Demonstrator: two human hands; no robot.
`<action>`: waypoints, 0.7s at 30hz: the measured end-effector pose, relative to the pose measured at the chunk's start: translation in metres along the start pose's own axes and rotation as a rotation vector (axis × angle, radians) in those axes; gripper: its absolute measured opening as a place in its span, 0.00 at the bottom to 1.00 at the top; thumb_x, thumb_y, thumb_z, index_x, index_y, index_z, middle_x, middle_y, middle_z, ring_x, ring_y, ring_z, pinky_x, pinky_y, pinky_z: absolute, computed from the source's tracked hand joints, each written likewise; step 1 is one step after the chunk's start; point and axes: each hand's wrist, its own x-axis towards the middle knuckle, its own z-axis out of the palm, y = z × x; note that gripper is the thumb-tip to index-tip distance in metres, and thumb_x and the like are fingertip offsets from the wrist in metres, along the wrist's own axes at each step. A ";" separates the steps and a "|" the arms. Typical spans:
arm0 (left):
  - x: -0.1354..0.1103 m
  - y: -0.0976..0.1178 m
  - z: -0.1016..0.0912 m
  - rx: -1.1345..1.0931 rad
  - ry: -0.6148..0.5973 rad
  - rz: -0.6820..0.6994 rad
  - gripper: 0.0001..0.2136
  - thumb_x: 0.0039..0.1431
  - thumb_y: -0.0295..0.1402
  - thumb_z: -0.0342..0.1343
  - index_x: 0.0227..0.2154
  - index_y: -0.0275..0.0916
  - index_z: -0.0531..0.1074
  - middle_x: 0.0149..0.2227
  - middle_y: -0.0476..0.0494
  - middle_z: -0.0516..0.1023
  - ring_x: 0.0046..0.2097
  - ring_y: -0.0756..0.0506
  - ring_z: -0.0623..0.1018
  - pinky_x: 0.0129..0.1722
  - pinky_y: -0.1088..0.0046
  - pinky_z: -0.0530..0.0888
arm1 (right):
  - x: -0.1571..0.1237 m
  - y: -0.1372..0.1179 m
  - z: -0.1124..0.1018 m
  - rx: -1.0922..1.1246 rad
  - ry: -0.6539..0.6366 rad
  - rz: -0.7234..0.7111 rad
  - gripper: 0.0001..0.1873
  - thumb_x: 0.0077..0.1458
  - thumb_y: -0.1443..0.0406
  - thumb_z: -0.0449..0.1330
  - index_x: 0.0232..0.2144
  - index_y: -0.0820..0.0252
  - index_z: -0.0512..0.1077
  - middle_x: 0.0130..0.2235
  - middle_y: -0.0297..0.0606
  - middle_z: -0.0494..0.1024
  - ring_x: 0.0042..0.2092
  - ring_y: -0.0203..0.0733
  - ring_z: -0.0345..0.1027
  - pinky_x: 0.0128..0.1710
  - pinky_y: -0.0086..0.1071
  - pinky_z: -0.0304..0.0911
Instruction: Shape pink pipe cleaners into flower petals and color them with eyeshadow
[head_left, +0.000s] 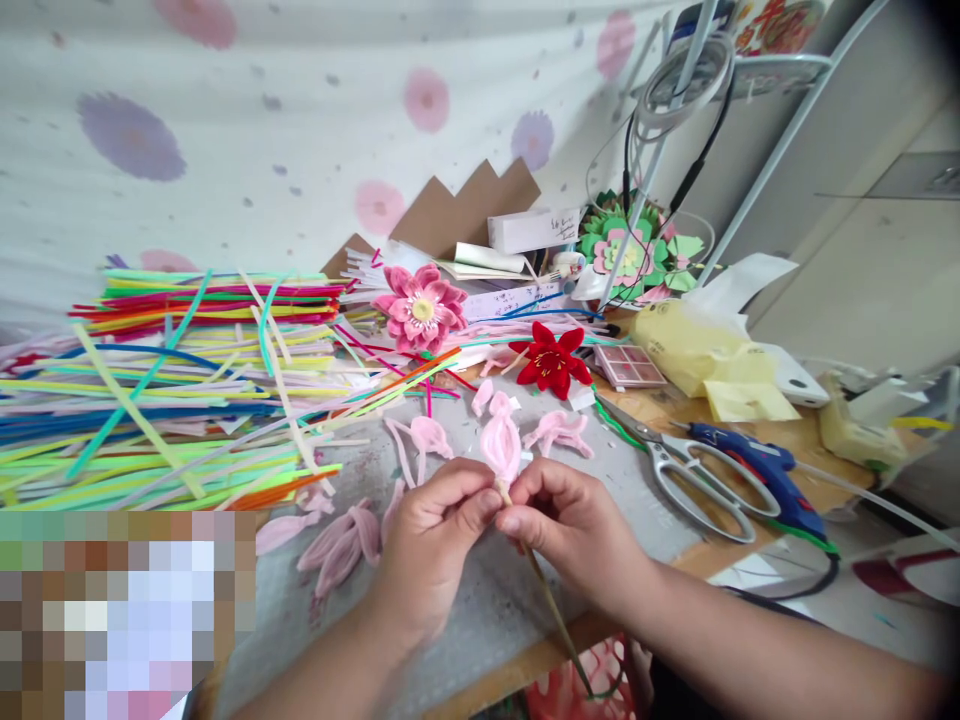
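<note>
My left hand and my right hand meet over a grey mat, both pinched on the base of a pink pipe-cleaner petal bundle mounted on a thin stick that runs down toward me. Loose pink pipe-cleaner petals lie on the mat to the left, with more petals just beyond my right hand.
A big heap of coloured pipe cleaners fills the left. A finished pink flower and a red flower stand behind. Scissors and a blue glue gun lie right. A yellow bag sits beyond.
</note>
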 end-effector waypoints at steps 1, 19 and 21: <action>0.000 0.000 0.001 -0.086 0.000 -0.043 0.05 0.51 0.32 0.60 0.23 0.38 0.74 0.29 0.50 0.68 0.33 0.51 0.68 0.32 0.76 0.65 | 0.000 0.000 0.000 -0.009 0.001 -0.009 0.15 0.48 0.59 0.64 0.22 0.62 0.65 0.20 0.28 0.67 0.22 0.28 0.58 0.23 0.23 0.56; -0.003 0.014 0.004 -0.508 -0.157 -0.259 0.07 0.37 0.33 0.69 0.22 0.37 0.79 0.33 0.48 0.73 0.38 0.48 0.73 0.38 0.74 0.70 | -0.006 -0.006 0.006 -0.139 -0.148 -0.167 0.20 0.55 0.56 0.58 0.18 0.63 0.64 0.18 0.27 0.60 0.22 0.27 0.52 0.21 0.22 0.49; -0.004 0.014 0.004 -0.504 -0.179 -0.287 0.08 0.38 0.35 0.69 0.23 0.38 0.80 0.31 0.47 0.73 0.33 0.49 0.73 0.32 0.74 0.72 | -0.007 -0.006 0.007 -0.078 -0.153 -0.076 0.21 0.54 0.54 0.58 0.18 0.63 0.63 0.18 0.27 0.60 0.21 0.27 0.53 0.20 0.22 0.50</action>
